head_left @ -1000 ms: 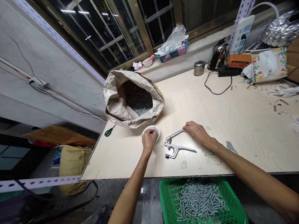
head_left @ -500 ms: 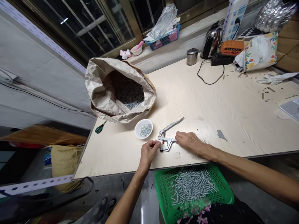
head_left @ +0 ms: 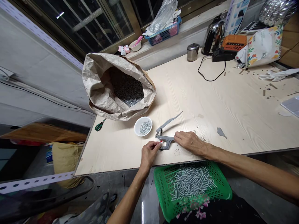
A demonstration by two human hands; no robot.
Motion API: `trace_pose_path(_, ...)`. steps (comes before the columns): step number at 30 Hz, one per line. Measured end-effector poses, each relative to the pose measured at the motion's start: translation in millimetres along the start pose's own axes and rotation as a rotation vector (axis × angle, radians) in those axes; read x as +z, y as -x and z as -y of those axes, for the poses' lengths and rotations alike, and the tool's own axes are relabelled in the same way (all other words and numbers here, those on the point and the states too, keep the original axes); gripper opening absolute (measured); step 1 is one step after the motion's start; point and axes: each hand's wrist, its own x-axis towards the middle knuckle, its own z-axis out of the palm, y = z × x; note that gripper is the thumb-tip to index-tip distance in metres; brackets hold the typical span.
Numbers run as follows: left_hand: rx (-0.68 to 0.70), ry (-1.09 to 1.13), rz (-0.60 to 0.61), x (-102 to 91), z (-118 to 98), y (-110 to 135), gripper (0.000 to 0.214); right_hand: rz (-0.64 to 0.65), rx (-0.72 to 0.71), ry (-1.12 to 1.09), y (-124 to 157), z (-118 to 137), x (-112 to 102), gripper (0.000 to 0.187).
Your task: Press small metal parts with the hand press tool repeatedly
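Note:
Grey metal snap-fastener pliers [head_left: 166,142] lie over the table near its front edge, their upper handle raised and their jaws apart. My right hand [head_left: 188,141] is closed around the end of the lower handle. At the jaw, beside a small red part, my left hand [head_left: 149,153] pinches with thumb and fingertips; what sits between them is too small to make out. Just behind my left hand stands a white bowl [head_left: 137,128] with small silvery metal pins [head_left: 145,127] in it.
A large open sack [head_left: 93,90] of metal pieces stands at the back left, with green-handled scissors [head_left: 99,125] beside it. Below the table edge, a green basket [head_left: 161,186] holds many metal pieces. A lidded tin [head_left: 192,53], a kettle [head_left: 211,37] and a cable [head_left: 205,78] are farther back.
The pliers have tilted slightly and their jaw end has shifted a little left, with my right hand still on the handle. My left fingertips stay at the jaw.

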Motion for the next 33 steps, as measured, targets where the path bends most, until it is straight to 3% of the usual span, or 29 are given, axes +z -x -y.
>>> trace_pose_path(7,-0.061,-0.121,0.088,-1.9,-1.3,-6.1,0.025,0.066,0.013,-0.015,-1.5,-0.4,0.4,0.027)
trace_pose_path(12,-0.231,-0.049,0.195,-3.7,-11.2,-8.7,0.019,0.112,0.024,-0.052,-3.1,-2.7,4.5,0.025)
trace_pose_path(20,-0.318,-0.039,0.234,-2.8,-13.4,-7.1,0.018,0.2,0.101,-0.185,-8.1,-9.0,-4.6,0.011)
trace_pose_path(25,-0.356,-0.009,0.219,-2.5,-12.6,-5.7,0.021,0.147,0.152,-0.223,-11.1,-29.0,-7.9,0.083)
trace_pose_path(33,-0.352,-0.021,0.184,-1.9,-11.5,-4.3,0.019,0.264,0.121,-0.257,-17.4,-49.2,3.5,0.105)
